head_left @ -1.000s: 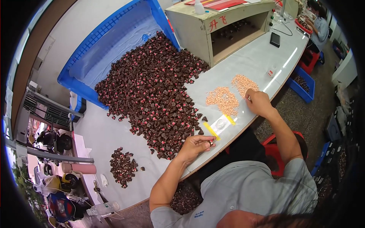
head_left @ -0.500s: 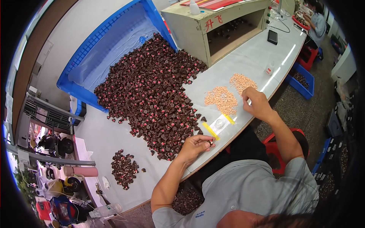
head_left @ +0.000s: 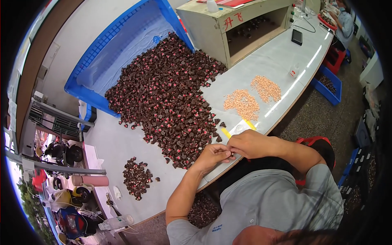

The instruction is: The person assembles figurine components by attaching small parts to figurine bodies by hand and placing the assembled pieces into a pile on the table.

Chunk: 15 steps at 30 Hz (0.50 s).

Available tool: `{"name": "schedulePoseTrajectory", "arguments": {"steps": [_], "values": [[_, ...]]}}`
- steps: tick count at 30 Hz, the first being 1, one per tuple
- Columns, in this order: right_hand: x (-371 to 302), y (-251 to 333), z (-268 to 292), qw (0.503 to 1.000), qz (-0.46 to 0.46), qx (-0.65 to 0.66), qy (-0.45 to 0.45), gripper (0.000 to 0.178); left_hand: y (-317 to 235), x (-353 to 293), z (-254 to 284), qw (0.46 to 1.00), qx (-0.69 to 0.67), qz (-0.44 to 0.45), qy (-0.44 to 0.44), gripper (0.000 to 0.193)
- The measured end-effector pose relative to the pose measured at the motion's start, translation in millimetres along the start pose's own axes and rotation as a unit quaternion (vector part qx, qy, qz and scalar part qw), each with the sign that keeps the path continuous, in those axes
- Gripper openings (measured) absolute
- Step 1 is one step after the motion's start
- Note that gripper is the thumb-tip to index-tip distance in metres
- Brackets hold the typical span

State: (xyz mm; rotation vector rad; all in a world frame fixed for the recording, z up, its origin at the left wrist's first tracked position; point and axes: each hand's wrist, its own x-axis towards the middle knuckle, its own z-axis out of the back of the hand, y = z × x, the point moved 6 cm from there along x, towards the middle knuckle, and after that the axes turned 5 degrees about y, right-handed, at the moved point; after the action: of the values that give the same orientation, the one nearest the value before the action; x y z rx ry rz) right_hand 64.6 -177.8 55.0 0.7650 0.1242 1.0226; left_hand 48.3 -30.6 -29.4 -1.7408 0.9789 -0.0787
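From over here I see a small dark pile (head_left: 136, 178) on the bench (head_left: 157, 200), then a blue bin (head_left: 74, 85) with a big heap (head_left: 163, 102). Left hand (head_left: 212, 158) is pinching a dark piece (head_left: 232, 154) by the near edge; right hand (head_left: 248, 144) is bunched at it, can't tell its grip. Peach bits (head_left: 243, 105) beyond.

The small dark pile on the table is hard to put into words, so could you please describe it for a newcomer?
From the big blue tray at upper left, a large heap of dark pieces spreads onto the table. Below the heap's left side lies the small pile, set apart by its far smaller size and the strip of table between the two.
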Motion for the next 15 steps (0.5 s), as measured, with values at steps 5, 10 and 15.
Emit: {"name": "schedulePoseTrajectory", "arguments": {"steps": [5, 10, 15], "values": [[-6, 4, -9, 0.995, 0.016, -0.034, -0.094, 0.013, -1, 0, 2, 0.999, -0.038, -0.003, 0.000, 0.016], [-15, 7, 8, 0.980, -0.018, -0.003, -0.198, 0.012, -2, 0, 5, 0.997, -0.072, -0.018, -0.021, 0.015], [-18, 6, -4, 0.984, -0.018, -0.019, -0.179, 0.012, 1, 2, 6, 0.997, -0.076, -0.022, -0.022, 0.016]]}}
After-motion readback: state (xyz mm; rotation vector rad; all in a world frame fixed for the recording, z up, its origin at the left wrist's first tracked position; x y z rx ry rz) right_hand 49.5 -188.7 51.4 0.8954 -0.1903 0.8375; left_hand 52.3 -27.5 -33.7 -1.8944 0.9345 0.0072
